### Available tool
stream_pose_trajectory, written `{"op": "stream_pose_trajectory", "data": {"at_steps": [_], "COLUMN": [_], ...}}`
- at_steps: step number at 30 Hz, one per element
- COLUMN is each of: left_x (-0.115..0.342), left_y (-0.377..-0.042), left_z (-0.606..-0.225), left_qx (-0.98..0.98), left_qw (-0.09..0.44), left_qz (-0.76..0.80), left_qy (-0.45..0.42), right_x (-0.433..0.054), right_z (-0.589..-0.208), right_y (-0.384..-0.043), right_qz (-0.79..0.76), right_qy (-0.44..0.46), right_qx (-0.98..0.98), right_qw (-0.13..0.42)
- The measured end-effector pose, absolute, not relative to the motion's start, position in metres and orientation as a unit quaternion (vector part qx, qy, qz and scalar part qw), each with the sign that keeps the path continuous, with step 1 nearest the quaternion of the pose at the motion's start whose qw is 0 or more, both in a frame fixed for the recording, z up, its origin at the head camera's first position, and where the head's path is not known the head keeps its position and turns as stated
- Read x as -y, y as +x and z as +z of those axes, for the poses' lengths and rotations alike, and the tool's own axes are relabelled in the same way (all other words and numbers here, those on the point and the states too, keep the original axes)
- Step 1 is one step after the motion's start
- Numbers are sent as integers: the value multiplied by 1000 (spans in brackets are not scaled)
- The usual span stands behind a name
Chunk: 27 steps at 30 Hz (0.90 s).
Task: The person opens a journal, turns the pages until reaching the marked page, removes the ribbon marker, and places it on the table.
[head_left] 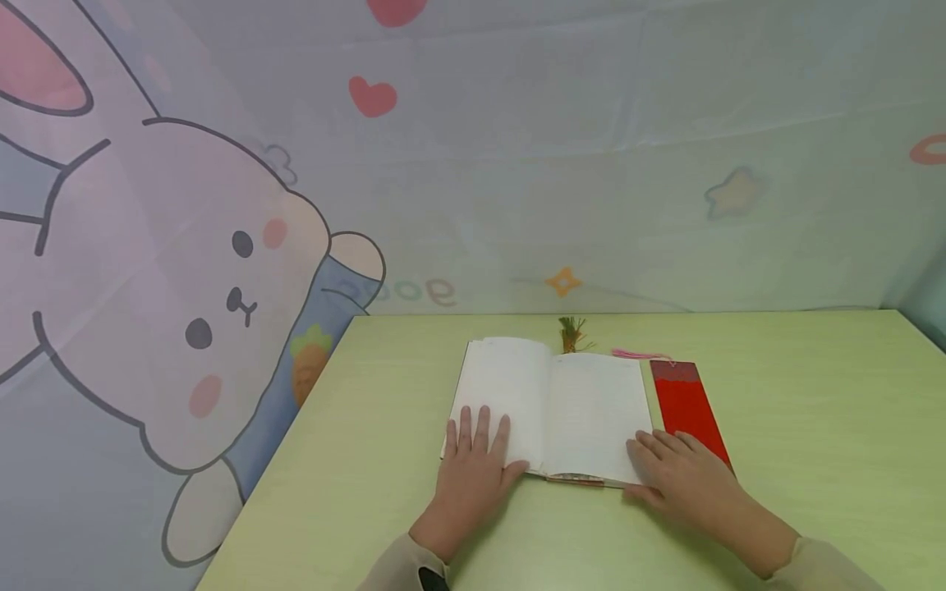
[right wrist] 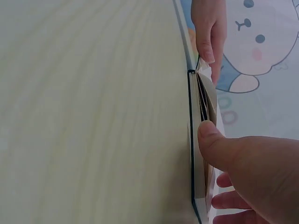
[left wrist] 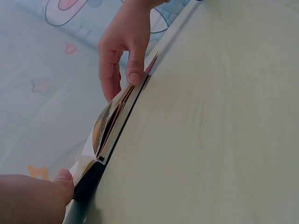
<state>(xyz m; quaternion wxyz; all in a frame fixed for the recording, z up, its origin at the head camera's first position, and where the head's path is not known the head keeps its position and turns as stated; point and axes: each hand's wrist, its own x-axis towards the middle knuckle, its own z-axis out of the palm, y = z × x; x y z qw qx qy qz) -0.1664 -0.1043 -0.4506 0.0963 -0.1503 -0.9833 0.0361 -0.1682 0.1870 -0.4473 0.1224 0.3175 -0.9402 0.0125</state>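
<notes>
An open book with pale pages lies flat on the table. My left hand rests on the lower part of the left page, fingers straight and spread, thumb near the bottom edge. Over the lower right corner lies my right hand, fingers on the page and thumb against the bottom edge. In the right wrist view, several pages above the dark cover stand slightly apart. Beside the book is a red bookmark with a pink tassel; the right hand hides part of its lower end.
A green and orange tassel sticks out past the book's top edge. The pale green table reaches back to a cloth backdrop printed with a rabbit, hearts and stars.
</notes>
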Motion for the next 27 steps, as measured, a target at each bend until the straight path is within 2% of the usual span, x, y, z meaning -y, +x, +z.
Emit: {"op": "stream_pose_trajectory", "data": {"at_steps": [6,20,27], "left_x": [105,106,106], "left_y": [-167,-168,-168], "left_z": [-453,-459,-458], "left_qx": [987,992,992], "left_qw": [66,15,8], "left_qz": [3,-32,-35], "left_qy": [-145,-123,-117], "right_x": [-188,-187,-188], "right_z": [-448,-444,-442], "right_y": [-168,-167,-166], "right_qz": [17,25,12], "right_qy": [318,329,363], "right_qx": [943,938,921], "right_qw": [101,109,142]}}
